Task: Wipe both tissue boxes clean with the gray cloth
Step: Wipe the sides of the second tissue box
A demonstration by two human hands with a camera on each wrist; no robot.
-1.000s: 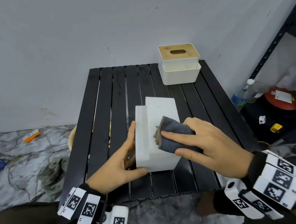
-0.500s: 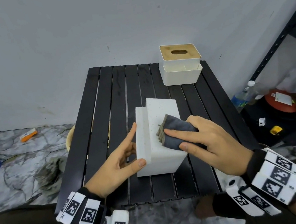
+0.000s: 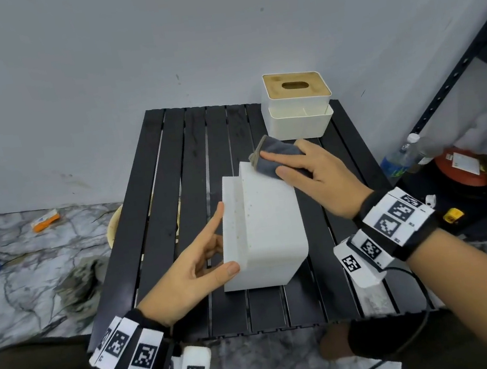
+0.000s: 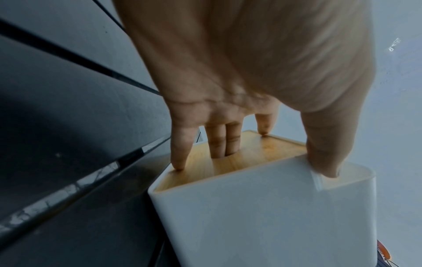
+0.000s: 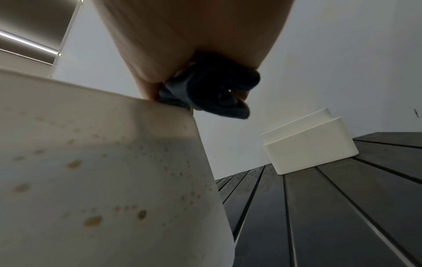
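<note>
In the middle of the black slatted worktop (image 3: 175, 193) we have the near tissue box (image 3: 268, 227) lying on its side, its wooden lid turned to our left and its white, brown-speckled side facing up. Our left hand (image 3: 196, 268) holds it at the lid end: the left wrist view shows the fingertips (image 4: 179, 162) set against the wooden lid (image 4: 251, 153) and the thumb hooked over the white edge, with two fingers reaching into the lid's slot. Our right hand (image 3: 319, 180) presses the bunched gray cloth (image 3: 275, 157) onto the far top corner of this box, fingers spread over the cloth; from the right wrist view the cloth (image 5: 217, 90) overhangs the box's far edge. The spots (image 5: 93, 220) on the upward face lie nearer to us than the cloth. The second tissue box (image 3: 298, 106) stands upright at the far right corner of the worktop, close to the wall, wooden lid up, well apart from both hands. On the floor to the right stands a plastic bottle (image 3: 399, 157).
</note>
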